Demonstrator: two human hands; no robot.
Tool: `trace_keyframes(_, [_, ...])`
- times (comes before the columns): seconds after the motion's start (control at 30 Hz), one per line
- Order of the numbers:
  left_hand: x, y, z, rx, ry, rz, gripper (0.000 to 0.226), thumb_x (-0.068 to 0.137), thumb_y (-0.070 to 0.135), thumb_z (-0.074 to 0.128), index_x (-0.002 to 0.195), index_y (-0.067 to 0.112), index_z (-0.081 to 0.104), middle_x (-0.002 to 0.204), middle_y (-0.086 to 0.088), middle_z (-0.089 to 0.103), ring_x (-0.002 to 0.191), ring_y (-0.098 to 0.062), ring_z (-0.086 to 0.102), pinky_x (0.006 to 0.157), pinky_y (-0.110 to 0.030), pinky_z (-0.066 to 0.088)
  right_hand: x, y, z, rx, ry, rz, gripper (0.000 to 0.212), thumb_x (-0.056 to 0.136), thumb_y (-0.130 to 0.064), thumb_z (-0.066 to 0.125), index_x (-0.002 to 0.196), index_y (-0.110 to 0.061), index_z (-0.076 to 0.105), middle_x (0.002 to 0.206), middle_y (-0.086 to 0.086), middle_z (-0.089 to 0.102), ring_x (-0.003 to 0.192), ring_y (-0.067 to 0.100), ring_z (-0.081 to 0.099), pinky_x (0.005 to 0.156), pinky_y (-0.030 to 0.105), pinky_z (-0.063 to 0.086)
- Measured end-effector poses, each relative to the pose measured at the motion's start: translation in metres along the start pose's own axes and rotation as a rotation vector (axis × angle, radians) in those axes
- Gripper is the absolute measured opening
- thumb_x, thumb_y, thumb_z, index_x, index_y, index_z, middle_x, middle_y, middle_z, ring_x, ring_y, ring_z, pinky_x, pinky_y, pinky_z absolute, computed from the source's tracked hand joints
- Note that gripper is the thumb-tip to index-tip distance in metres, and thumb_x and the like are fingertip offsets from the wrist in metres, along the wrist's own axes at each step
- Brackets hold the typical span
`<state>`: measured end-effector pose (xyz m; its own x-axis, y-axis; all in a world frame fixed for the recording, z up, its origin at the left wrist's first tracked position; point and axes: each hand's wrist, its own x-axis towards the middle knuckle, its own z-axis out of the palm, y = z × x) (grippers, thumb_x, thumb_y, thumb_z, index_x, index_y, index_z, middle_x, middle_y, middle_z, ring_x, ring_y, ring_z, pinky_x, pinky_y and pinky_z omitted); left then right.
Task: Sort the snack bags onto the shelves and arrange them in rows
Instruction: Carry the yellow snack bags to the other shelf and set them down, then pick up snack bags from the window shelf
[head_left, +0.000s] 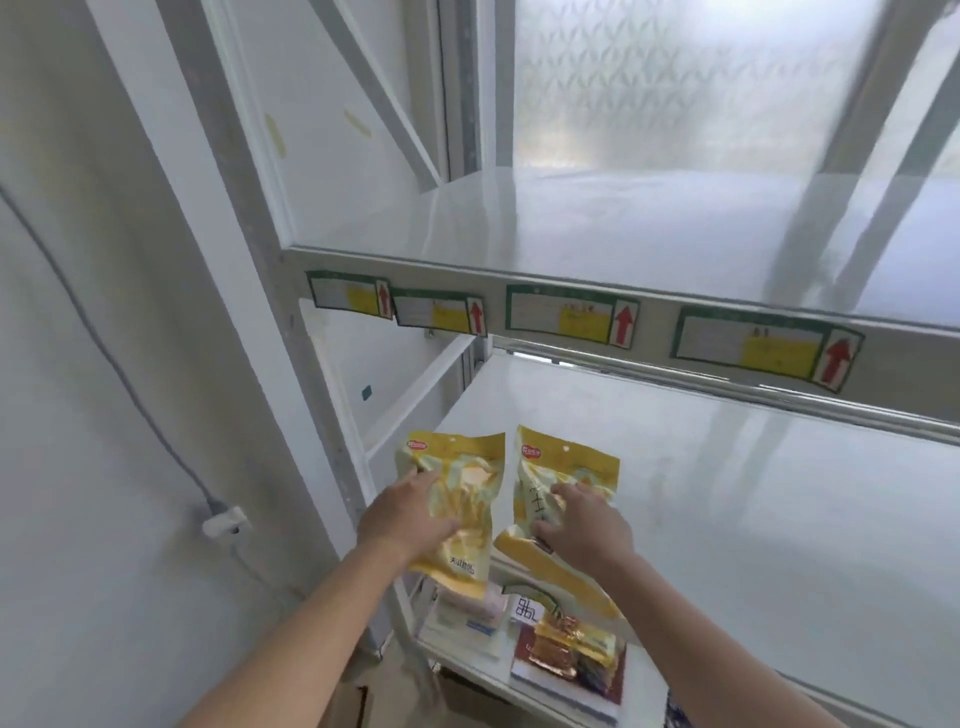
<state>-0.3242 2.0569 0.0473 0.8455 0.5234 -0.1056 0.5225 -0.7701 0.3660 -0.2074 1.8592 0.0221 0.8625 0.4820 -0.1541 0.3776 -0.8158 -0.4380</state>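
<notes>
A stockroom or the storage area of a small shop. White metal shelving (649, 312) fills the view, its wide flat shelves mostly bare. Along the front rail of the upper shelf is a row of paper shelf labels (571, 316), each green-bordered with a yellow patch and a red arrow pointing up; their writing is too blurred to read. Packaged snacks are the goods here: two yellow snack bags (457, 499) at the middle shelf and more packets (569, 660) on the shelf below. A frosted window (675, 83) stands behind.
</notes>
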Motion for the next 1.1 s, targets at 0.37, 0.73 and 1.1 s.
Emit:
trace_keyframes(0.37, [0.130,-0.049,0.027,0.097,-0.226,0.243,0.084,0.083,0.062,0.061,0.152,0.032,0.023,0.163,-0.002,0.008,0.146,-0.028,0.020,0.114,-0.047,0.031,0.053,-0.030,0.044,-0.195,-0.001,0.264,0.076,0.080,-0.070,0.049,0.143,-0.031,0.032,0.158,0.002,0.016,0.139,0.038,0.027,0.102,0.051,0.041])
trace_keyframes(0.73, [0.104,0.117,0.033,0.281,-0.398,0.762,0.086,0.079,0.071,0.055,0.150,0.031,0.027,0.158,0.003,0.026,0.143,-0.020,0.029,0.111,-0.043,0.034,-0.059,0.068,-0.039,-0.054,0.110,0.643,0.070,0.088,-0.063,0.048,0.147,-0.029,0.032,0.158,0.001,0.024,0.138,0.027,0.034,0.108,0.045,0.036])
trace_keyframes(1.1, [-0.108,0.380,0.130,0.454,-0.658,1.340,0.085,0.080,0.064,0.060,0.151,0.030,0.027,0.157,0.008,0.030,0.143,-0.016,0.029,0.113,-0.038,0.032,-0.366,0.254,-0.103,0.081,0.127,1.119,0.061,0.086,-0.051,0.056,0.140,-0.025,0.045,0.147,0.003,0.045,0.132,0.026,0.043,0.107,0.042,0.038])
